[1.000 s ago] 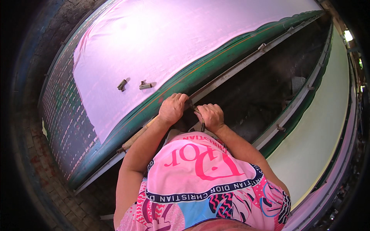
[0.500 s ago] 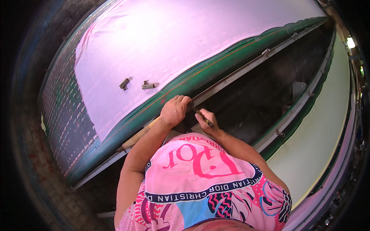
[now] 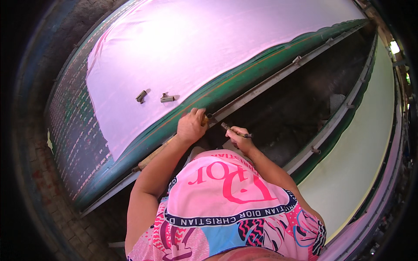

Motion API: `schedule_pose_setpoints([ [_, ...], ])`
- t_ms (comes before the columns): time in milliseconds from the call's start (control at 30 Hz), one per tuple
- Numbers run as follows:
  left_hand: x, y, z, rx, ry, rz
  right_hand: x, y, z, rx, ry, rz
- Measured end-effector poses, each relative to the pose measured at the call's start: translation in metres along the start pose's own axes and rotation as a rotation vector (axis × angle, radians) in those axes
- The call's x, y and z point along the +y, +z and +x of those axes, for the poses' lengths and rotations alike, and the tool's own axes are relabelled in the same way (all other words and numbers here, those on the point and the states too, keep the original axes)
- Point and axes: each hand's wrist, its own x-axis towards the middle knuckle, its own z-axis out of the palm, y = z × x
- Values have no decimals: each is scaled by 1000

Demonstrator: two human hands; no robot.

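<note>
A small brass-coloured fitting [image 3: 204, 119] sits on the metal rail [image 3: 270, 82] along the near edge of the long green desk [image 3: 130, 152], pinched under the closed left hand [image 3: 190, 127]. The right hand [image 3: 238, 138] grips a thin dark tool [image 3: 233, 130]; half a second ago it pointed at the rail beside the left hand, and now it has drawn back slightly. Two small metal clips [image 3: 154, 96] lie apart on the pale pink cloth [image 3: 209, 43] spread over the desk
</note>
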Motion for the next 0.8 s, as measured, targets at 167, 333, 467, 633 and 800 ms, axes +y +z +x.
schedule_pose_setpoints([
  [167,5,-14,-10,3,-75,67,5,-16,-5,255,-226,-100],
  [333,4,-23,-18,19,-13,20,-16,3,13,305,-373,-82],
  [467,-13,-39,-38,12,-2,11,-47,31,-2,374,-502,-161],
  [633,-39,-68,-65,49,-84,-162,-47,-9,-2,481,-689,-464],
  [800,-51,-82,-59,222,-172,-257,-106,-90,18,756,-849,-554],
])
